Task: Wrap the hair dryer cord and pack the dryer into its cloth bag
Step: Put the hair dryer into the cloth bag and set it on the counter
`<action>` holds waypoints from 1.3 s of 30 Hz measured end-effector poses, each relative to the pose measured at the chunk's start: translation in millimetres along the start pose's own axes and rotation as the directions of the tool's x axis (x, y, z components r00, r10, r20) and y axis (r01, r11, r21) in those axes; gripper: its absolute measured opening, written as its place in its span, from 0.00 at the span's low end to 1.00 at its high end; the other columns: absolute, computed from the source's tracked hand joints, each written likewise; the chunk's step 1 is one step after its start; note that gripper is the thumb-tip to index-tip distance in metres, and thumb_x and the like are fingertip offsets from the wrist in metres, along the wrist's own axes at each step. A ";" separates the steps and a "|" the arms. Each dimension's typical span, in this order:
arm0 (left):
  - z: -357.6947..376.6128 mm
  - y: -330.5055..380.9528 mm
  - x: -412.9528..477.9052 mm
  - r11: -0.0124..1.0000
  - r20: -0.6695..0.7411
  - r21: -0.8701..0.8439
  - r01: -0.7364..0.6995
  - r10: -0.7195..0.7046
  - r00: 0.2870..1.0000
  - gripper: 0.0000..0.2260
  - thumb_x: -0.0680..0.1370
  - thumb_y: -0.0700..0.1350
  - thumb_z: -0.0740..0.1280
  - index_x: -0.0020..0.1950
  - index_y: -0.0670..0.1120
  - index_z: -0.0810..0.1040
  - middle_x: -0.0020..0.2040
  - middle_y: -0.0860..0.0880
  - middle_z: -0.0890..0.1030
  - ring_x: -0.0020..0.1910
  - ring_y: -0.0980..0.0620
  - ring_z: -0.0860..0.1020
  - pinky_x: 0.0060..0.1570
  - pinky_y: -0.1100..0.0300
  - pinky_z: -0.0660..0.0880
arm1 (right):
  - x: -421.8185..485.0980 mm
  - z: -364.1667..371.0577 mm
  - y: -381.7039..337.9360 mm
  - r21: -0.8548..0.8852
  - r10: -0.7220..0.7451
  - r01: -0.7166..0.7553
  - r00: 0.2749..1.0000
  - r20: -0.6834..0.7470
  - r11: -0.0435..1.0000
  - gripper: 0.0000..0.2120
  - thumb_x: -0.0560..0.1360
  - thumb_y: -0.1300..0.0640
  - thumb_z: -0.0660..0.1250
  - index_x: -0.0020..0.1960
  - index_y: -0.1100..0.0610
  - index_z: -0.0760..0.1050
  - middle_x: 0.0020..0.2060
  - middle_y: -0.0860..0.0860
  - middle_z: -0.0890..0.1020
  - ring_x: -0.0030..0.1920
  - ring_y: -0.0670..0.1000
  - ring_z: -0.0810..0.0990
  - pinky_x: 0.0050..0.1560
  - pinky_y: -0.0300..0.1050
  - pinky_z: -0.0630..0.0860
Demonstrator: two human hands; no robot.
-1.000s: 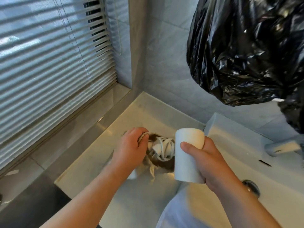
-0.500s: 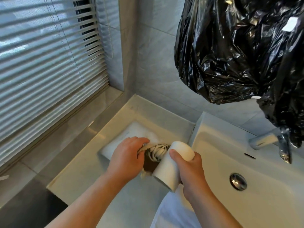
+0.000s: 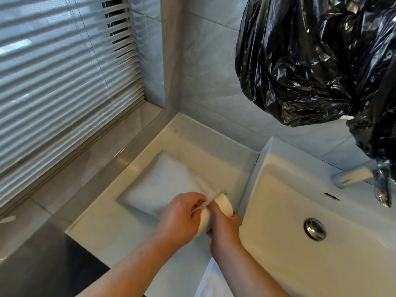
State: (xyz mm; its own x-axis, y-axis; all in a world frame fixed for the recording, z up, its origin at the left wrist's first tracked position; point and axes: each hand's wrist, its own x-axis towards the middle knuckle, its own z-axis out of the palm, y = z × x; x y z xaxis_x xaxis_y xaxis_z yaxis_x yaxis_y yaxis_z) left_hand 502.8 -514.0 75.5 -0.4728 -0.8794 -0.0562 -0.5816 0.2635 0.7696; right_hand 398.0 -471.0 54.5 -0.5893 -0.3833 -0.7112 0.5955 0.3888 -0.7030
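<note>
The white hair dryer lies low over the counter, its round barrel end pointing up and to the right. My right hand grips the barrel from the right. A white cloth bag lies flat on the counter behind the hands. My left hand pinches the bag's tan drawstring edge against the dryer's left side. The coiled cord is hidden behind my hands.
A white sink basin with a chrome drain sits to the right. A black plastic bag hangs over the faucet. Window blinds and a sill run along the left. The counter's front edge drops to a dark floor.
Both hands have dropped closer to the counter and come together. The dryer has tilted and the coiled cord, visible before, is now out of sight. The flat cloth bag has come into view.
</note>
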 end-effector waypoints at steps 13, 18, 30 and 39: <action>14.5 -60.5 -21.7 0.994 -0.068 0.080 0.074 -0.069 0.995 0.07 0.75 0.38 0.68 0.48 0.48 0.84 0.43 0.55 0.74 0.43 0.55 0.75 0.42 0.71 0.67 | 24.9 20.0 44.7 0.014 0.044 -0.044 0.999 -0.017 0.999 0.32 0.56 0.47 0.75 0.58 0.48 0.70 0.50 0.53 0.82 0.49 0.55 0.82 0.51 0.61 0.81; 23.1 -70.4 -29.5 0.996 -0.005 0.073 0.060 -0.060 0.998 0.07 0.77 0.39 0.67 0.49 0.48 0.84 0.43 0.58 0.73 0.44 0.55 0.75 0.44 0.73 0.67 | 32.5 30.4 55.0 0.009 0.069 -0.069 0.997 0.041 0.998 0.19 0.67 0.53 0.68 0.57 0.46 0.69 0.51 0.55 0.82 0.51 0.58 0.82 0.55 0.62 0.80; 21.6 -95.7 -53.8 0.965 -0.010 -0.075 0.253 -0.254 0.967 0.04 0.74 0.47 0.71 0.48 0.51 0.79 0.43 0.55 0.78 0.44 0.58 0.76 0.47 0.62 0.74 | 38.4 18.1 41.7 -0.571 0.045 0.031 0.992 0.118 0.820 0.14 0.75 0.56 0.58 0.59 0.53 0.72 0.52 0.53 0.81 0.51 0.54 0.79 0.56 0.50 0.77; 49.2 -111.8 -56.1 0.089 0.527 -0.556 0.826 -0.731 0.434 0.22 0.71 0.61 0.72 0.47 0.42 0.76 0.45 0.44 0.79 0.43 0.46 0.79 0.42 0.54 0.77 | 31.5 5.0 38.0 -0.297 0.334 -0.260 0.913 0.234 0.919 0.13 0.75 0.70 0.56 0.52 0.63 0.77 0.50 0.62 0.81 0.52 0.60 0.80 0.51 0.53 0.81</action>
State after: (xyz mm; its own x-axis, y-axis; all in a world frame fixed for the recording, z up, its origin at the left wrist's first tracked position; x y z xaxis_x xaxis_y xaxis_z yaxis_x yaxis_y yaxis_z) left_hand 561.8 -474.6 -38.7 -0.1286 -0.3650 -0.9221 -0.0739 -0.9237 0.3760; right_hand 404.9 -472.5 5.3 -0.2116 -0.4157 -0.8845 0.5383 0.7058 -0.4605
